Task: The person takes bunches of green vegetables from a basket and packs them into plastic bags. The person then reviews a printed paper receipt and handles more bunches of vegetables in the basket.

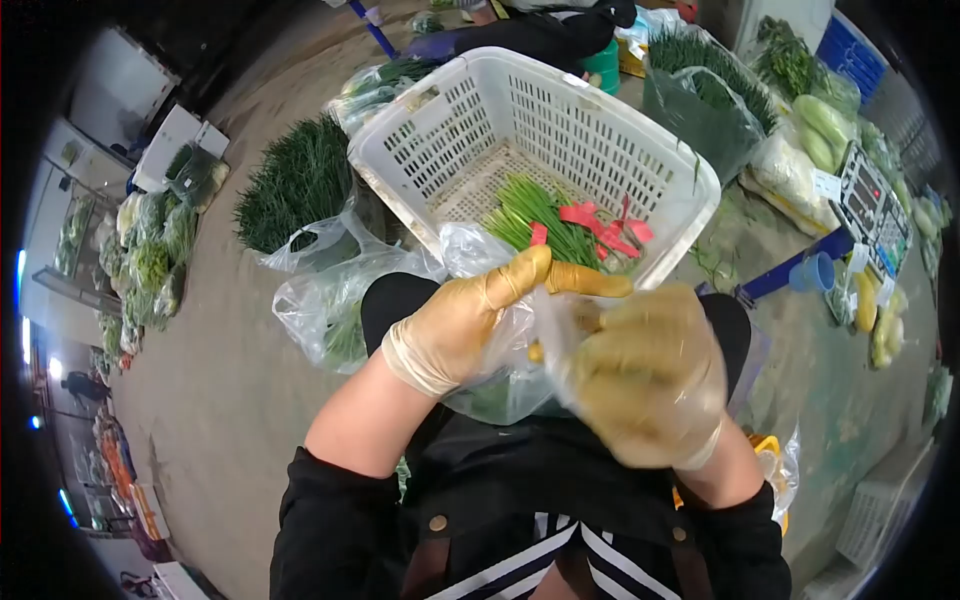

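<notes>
Over my lap, both gloved hands are at a clear plastic bag (pixel 512 392). My left hand (pixel 455 318) is closed on the bag, with its thumb and index finger near the top of the film. Opposite it, my right hand (pixel 650 375) is blurred by motion, its fingers curled in against the film; the exact grip is partly hidden. Just beyond the hands stands a white slotted crate (pixel 400 185). Inside it lie bunches of thin green stalks (pixel 545 215), with red tape (pixel 600 228) around their ends.
Left of the crate are a large heap of dark green stalks (pixel 295 185) and more clear bags (pixel 315 300). To the right stand a bagged green bundle (pixel 705 115), a scale (pixel 875 210) and a blue cup (pixel 812 272). Bagged vegetables (pixel 150 255) line the far left.
</notes>
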`<state>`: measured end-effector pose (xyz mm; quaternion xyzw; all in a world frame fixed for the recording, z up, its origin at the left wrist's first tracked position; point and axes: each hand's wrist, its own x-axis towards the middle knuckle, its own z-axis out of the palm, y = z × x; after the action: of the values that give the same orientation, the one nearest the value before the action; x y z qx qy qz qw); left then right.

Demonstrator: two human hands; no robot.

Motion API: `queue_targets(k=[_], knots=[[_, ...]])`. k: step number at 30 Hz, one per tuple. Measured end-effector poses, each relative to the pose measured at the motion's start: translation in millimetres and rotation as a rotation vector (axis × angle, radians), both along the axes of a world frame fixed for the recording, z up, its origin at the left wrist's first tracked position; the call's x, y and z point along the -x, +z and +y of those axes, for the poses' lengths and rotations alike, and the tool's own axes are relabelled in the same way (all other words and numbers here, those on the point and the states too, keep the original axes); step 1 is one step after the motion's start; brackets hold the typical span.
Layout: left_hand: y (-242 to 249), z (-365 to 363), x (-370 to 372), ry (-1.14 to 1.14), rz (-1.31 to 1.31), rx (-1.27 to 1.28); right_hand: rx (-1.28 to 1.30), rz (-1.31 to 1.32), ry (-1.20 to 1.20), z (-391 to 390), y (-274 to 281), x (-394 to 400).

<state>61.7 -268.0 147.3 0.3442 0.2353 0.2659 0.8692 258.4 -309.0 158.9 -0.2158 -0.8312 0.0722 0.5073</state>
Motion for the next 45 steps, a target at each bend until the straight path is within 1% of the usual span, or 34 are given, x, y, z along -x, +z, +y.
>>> queue_targets(k=[1, 2, 3, 4, 5, 7, 8, 9, 10, 11, 13, 14, 16, 17, 18, 20, 23, 24, 25, 26, 28, 30, 32, 33, 34, 35, 36, 38, 40, 41, 42, 43, 44, 45], knots=[[5.0, -1.3, -1.6, 0.089, -0.016, 0.043, -0.014, -0.097, -0.072, -9.9, -1.3, 2.4], [7.0, 0.3, 5.3, 0.017, -0.006, -0.086, -0.04, -0.194, -0.133, -15.2, -1.9, 4.6], [-8.3, -0.1, 8.7, 0.012, 0.005, -0.095, 0.036, -0.206, -0.049, -10.5, -5.5, 0.9], [-6.9, 0.6, 8.4, 0.016, 0.025, -0.107, 0.228, -0.135, -0.031, -11.1, -7.7, -3.3], [4.5, -4.7, 16.0, -0.027, 0.126, -0.23, 0.425, 0.029, 0.025, -9.5, -7.9, -3.6], [16.7, -10.7, 14.6, -0.142, 0.104, -0.339, 0.904, 0.479, 0.308, -1.5, -6.1, 12.7], [22.4, -11.5, 11.9, -0.188, 0.049, -0.387, 1.057, 0.544, 0.419, 4.0, -2.7, 17.9], [19.6, -5.5, 14.5, -0.323, 0.017, -0.465, 1.203, 0.471, 0.483, 8.7, 7.3, 15.4], [20.3, -2.3, 13.9, -0.287, -0.002, -0.952, 1.283, 0.461, 0.554, 10.0, 4.9, 14.4], [21.0, 1.0, 13.4, -0.123, -0.008, -1.409, 1.365, 0.448, 0.618, 11.5, 2.6, 13.5], [43.1, -10.1, 30.2, -0.019, 0.379, -1.479, 1.416, 0.582, 0.688, 10.5, 0.4, 19.7], [43.8, -11.1, 27.0, -0.064, 0.489, -1.39, 1.415, 0.574, 0.697, 12.2, -7.4, 20.2], [30.8, -18.6, 15.4, 0.191, 0.705, -1.685, 1.511, 0.692, 0.705, 18.4, -22.2, 18.5], [28.9, -18.2, 12.9, 0.054, 0.842, -1.694, 1.619, 0.79, 0.718, 17.2, -22.9, 18.2], [26.5, -15.7, 12.0, 0.051, 0.829, -1.7, 1.664, 0.868, 0.74, 15.8, -35.0, 14.6], [20.6, -9.9, 12.0, 0.169, 0.736, -1.973, 1.695, 0.946, 0.688, 10.7, -45.4, 10.8], [26.5, -14.4, 11.7, 0.126, 0.694, -1.807, 1.65, 1.017, 0.675, 12.3, -41.0, 1.3], [28.7, -15.9, 11.4, 0.121, 0.698, -1.706, 1.618, 0.932, 0.585, 11.6, -34.8, 0.7], [19.0, -14.9, 11.9, 0.211, 0.672, -1.801, 1.587, 0.847, 0.502, 11.1, -29.1, 2.4], [17.7, -14.8, 12.4, 0.204, 0.657, -1.819, 1.619, 0.785, 0.475, 10.2, -21.3, 5.2], [16.4, -16.2, 15.3, 0.191, 0.635, -1.728, 1.593, 0.805, 0.482, 8.5, -29.0, 10.5], [10.3, -18.2, 21.3, 0.197, 0.647, -1.744, 1.65, 0.779, 0.464, 12.2, -33.8, 9.3], [9.0, -20.5, 32.1, 0.275, 0.702, -1.77, 0.693, -0.012, -0.254, 13.7, -34.5, 5.8], [-1.1, -22.3, 40.0, 0.348, 0.814, -1.763, 0.443, -0.06, -0.387, 19.4, -35.2, -0.5], [0.5, -30.4, 47.3, 0.342, 1.045, -1.82, 0.167, -0.148, -0.557, 26.2, -37.5, -12.4], [2.0, -39.7, 54.9, 0.331, 1.28, -1.866, 0.309, -0.235, -0.551, 35.3, -50.0, -34.1], [-8.9, -48.2, 64.5, 0.275, 1.349, -1.816, 0.414, -0.285, -0.57, 39.9, -68.9, -55.2], [-22.1, -61.6, 78.7, 0.234, 1.425, -1.863, 0.661, -0.308, -0.555, 38.0, -103.2, -84.0], [-25.8, -59.4, 80.0, 0.168, 1.406, -1.82, 0.683, -0.197, -0.539, 31.2, -116.3, -81.7], [-20.5, -54.5, 76.1, 0.228, 1.037, -1.582, 0.801, -0.097, -0.463, 29.9, -106.0, -78.6], [-13.5, -49.9, 71.5, 0.27, 0.688, -1.326, 0.996, 0.17, -0.334, 28.1, -88.3, -68.9], [-5.6, -44.8, 57.4, 0.218, 0.48, -1.118, 1.171, 0.447, -0.192, 25.4, -63.7, -55.7], [-11.4, -38.1, 53.1, 0.104, 0.281, -0.856, 1.131, 0.53, -0.031, 18.6, -34.6, -44.8], [-26.3, -24.8, 49.2, -0.015, 0.088, -0.591, 0.932, 0.457, 0.087, 19.3, -29.6, -36.5]])
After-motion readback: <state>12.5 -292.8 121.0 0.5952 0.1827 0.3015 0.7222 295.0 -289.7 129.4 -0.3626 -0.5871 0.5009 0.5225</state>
